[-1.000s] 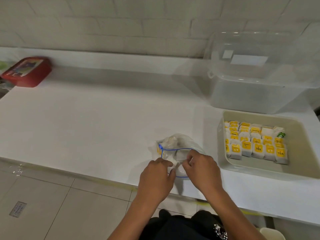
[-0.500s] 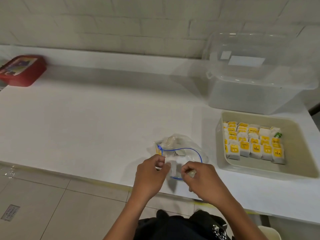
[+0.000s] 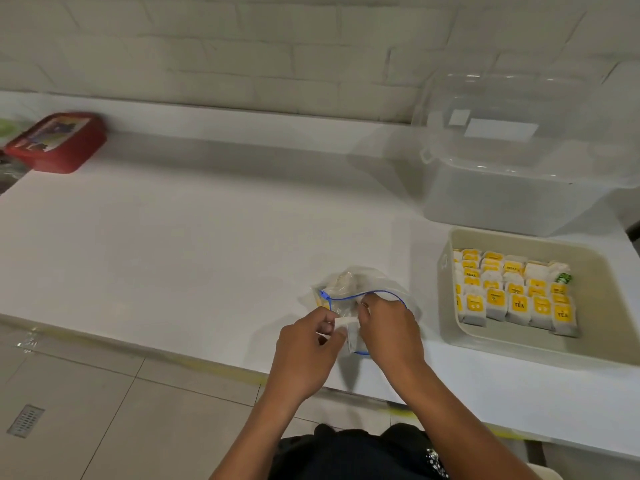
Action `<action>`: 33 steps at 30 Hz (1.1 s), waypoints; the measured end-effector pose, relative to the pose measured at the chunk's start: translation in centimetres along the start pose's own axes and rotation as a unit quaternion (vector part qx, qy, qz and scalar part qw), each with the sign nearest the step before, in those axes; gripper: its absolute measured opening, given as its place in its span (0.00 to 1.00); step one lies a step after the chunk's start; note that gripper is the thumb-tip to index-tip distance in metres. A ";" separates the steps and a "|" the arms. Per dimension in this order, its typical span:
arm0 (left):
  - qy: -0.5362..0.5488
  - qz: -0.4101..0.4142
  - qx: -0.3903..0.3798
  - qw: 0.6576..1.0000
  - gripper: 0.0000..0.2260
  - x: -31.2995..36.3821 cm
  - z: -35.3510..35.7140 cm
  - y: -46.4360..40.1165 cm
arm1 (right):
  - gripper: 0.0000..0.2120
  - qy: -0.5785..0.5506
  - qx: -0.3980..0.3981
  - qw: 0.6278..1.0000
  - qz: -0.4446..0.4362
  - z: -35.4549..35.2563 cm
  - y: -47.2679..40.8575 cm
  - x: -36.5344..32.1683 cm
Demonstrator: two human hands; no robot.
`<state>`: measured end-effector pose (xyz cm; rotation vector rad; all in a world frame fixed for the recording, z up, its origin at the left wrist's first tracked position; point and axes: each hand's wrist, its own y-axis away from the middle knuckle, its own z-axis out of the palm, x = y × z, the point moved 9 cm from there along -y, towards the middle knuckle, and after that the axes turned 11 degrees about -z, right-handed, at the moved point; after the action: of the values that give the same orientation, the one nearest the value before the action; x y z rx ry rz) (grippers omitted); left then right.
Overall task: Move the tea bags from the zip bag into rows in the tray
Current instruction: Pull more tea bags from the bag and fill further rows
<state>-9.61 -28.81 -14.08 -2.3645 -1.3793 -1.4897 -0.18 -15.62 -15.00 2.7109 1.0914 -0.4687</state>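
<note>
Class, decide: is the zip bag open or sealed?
Open. The zip bag's blue-edged mouth gapes in a loop, with the right hand's fingers reaching into it.

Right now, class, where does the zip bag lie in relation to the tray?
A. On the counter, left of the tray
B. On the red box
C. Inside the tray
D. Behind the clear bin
A: the zip bag lies on the white counter, left of the tray and apart from it.

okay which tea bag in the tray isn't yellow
The green-labelled tea bag at the right end of the back rows in the tray; every other label showing is yellow.
</note>
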 end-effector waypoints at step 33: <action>0.186 0.122 -0.033 0.975 0.12 15.4 5.0 3.5 | 0.11 -0.351 0.196 0.895 -0.194 -16.2 5.9 6.3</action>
<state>-1.37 -18.58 -4.05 -2.0507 -0.9337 -1.8024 11.77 -11.24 -1.84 2.2216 1.3918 -1.7292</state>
